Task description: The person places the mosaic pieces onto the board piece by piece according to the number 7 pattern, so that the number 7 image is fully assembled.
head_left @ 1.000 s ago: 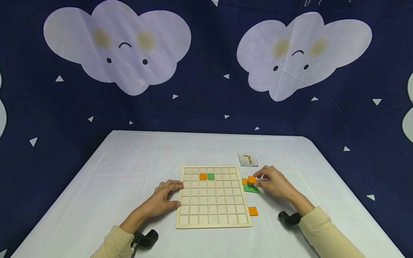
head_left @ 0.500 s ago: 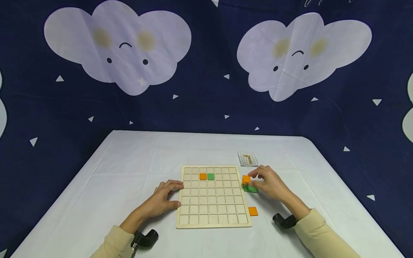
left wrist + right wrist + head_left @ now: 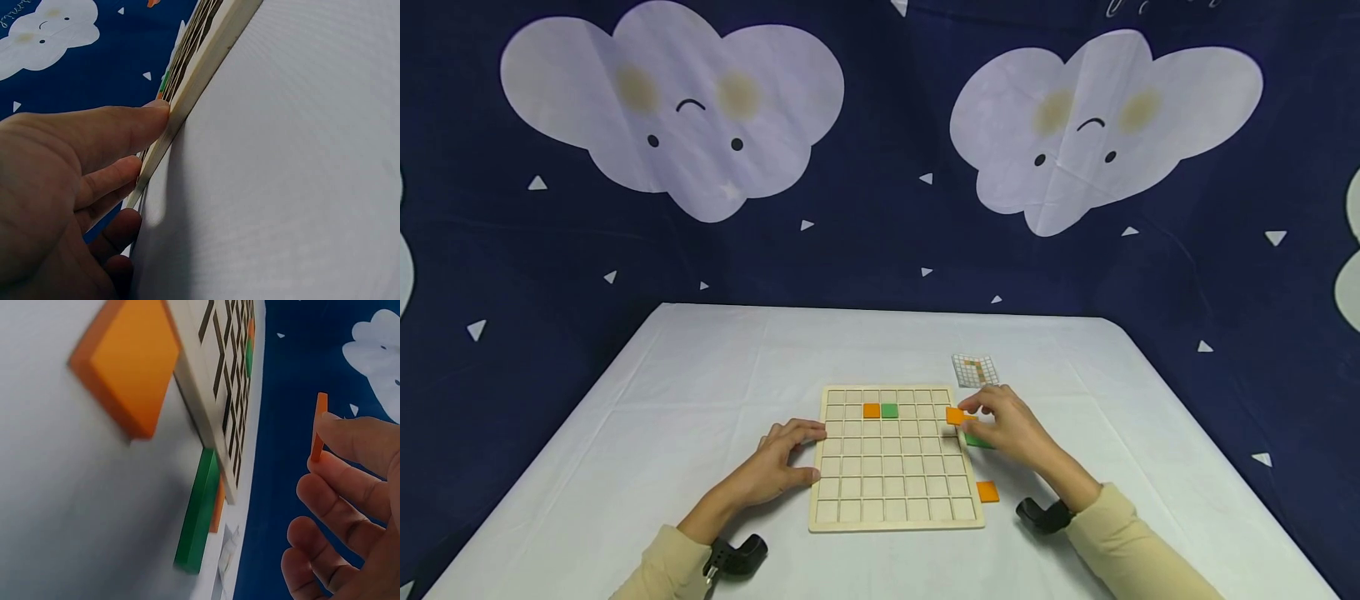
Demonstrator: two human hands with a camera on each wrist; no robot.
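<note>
Held orange tile (image 3: 955,416): we see it above the right rim of the board (image 3: 895,527), apart from it, with its shadow falling below; its face looks roughly level with the board, and being square it gives us no long axis.
Right hand (image 3: 1009,425): thumb and fingertips pinch that tile at its edge, the other fingers loosely bent; this is the nearer hand, just right of the tile.
Left hand (image 3: 769,467): relaxed and spread, thumb and fingers touching the board's left edge, gripping no tile.
Key relation: from the held tile, we find the placed green tile (image 3: 890,411) and placed orange tile (image 3: 871,410) leftward, 2 neighbours in the 2nd row from the far side.
Right of board: a loose green tile (image 3: 197,512), 1 orange tile (image 3: 217,506) behind it, and 1 near orange tile (image 3: 988,492).
Printed card (image 3: 975,371): beyond the right hand.
</note>
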